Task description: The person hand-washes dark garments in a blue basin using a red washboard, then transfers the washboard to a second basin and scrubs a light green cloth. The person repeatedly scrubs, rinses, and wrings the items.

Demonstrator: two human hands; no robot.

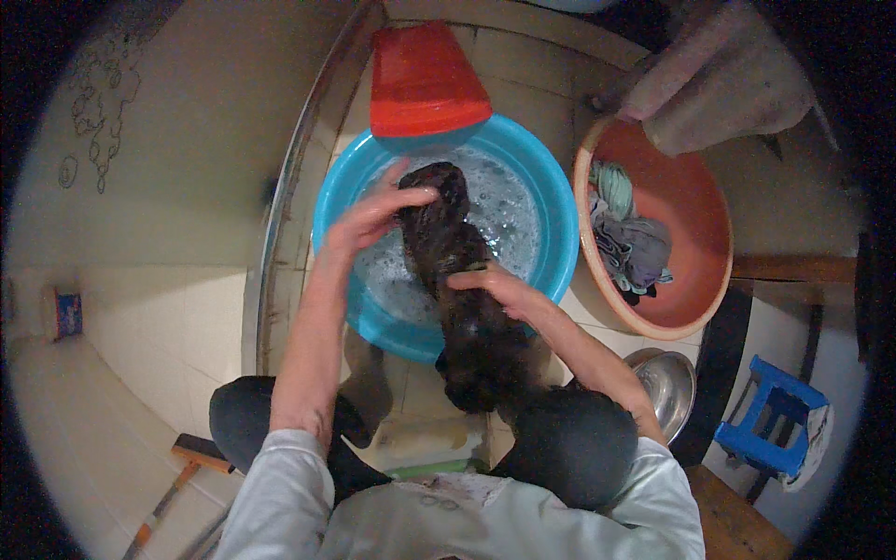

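Note:
A dark, wet-looking cloth (448, 238) stretches from the middle of a blue plastic basin (562, 231) over its near rim toward my right knee. Foamy water (507, 203) fills the bottom of the basin. My left hand (371, 213), slightly blurred, is at the cloth's far end, thumb lying on top and another finger showing beyond it. Farther down, my right hand (500, 287) grips the cloth from the right side, its fingers partly hidden underneath.
A red plastic container (428, 80) overlaps the basin's far rim. To the right stands an orange tub (693, 231) holding crumpled clothes (630, 241). Nearer are a metal bowl (668, 392) and a blue plastic stool (770, 420). A brush with a handle (199, 453) lies at lower left.

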